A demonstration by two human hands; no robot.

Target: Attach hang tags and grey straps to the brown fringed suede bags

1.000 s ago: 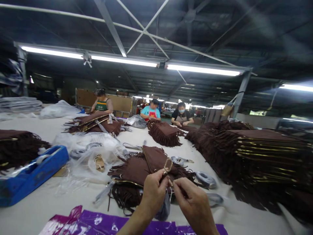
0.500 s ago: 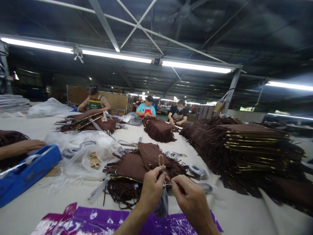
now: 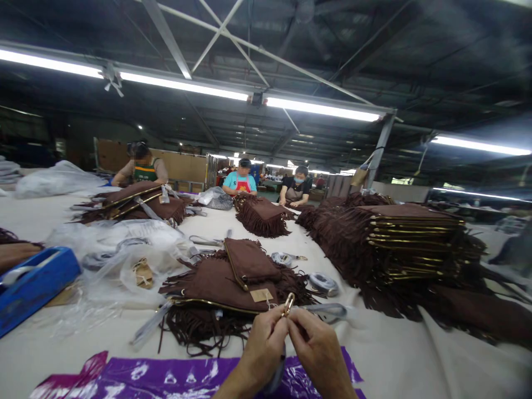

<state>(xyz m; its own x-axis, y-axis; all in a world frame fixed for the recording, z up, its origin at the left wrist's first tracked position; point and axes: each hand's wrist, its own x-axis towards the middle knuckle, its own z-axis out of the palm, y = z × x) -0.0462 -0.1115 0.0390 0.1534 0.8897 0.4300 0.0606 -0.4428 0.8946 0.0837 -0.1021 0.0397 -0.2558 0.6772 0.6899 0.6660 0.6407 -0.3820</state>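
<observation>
My left hand is closed around the lower end of a gold snap hook, whose loop points up. My right hand pinches at the same hook's base, fingers against the left ones. Below the hands a grey wrapped strap hangs, partly hidden by them. Just beyond lie brown fringed bags with gold zippers, a smaller brown pouch on top. A tan tag with white string rests against them.
Purple plastic covers the near table edge. A blue tape dispenser stands left, beside clear plastic bags; another person's hand is behind it. Stacked brown bags rise at right. Coiled wrapped straps lie nearby. Co-workers sit across the table.
My right hand has come against the left at the hook, and the hook has tilted and moved lower. The tan tag now shows on the bags. The view has shifted slightly right.
</observation>
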